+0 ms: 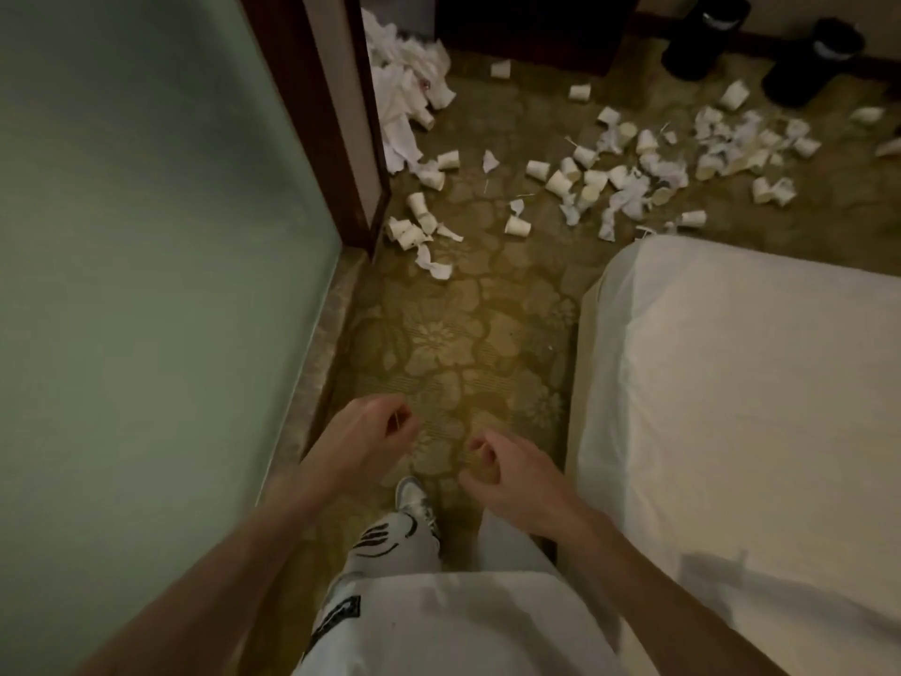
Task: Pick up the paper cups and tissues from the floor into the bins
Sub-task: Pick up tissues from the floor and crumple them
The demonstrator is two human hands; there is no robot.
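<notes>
While the person stands in the narrow passage, a pale green panel (146, 212) fills the left of the frame, and a dark wooden door frame (317, 114) rises along its right edge. At the bottom centre the left hand (375, 426) is held over the flowered carpet (439, 334); its thumb and first finger are pressed together and seem to pinch a thin stick (399, 422), and the other fingers are curled in. In the upper centre, against the door frame, a heap of white tissues (397, 90) lies on the carpet, with some paper cups (414, 226) on their sides below it. One grey shoe (414, 500) shows between the two forearms, above white trousers (390, 544) with black print. Just right of it the right hand (507, 473) has all its fingers curled toward the palm; I cannot tell if anything is inside it. Toward the upper right many more cups (558, 182) and torn tissues are scattered across the floor, well apart from both hands. Two black bins (702, 41) stand upright beyond them, near the wall at the top right. A bed (731, 383) with a white sheet takes the right side of the frame.
</notes>
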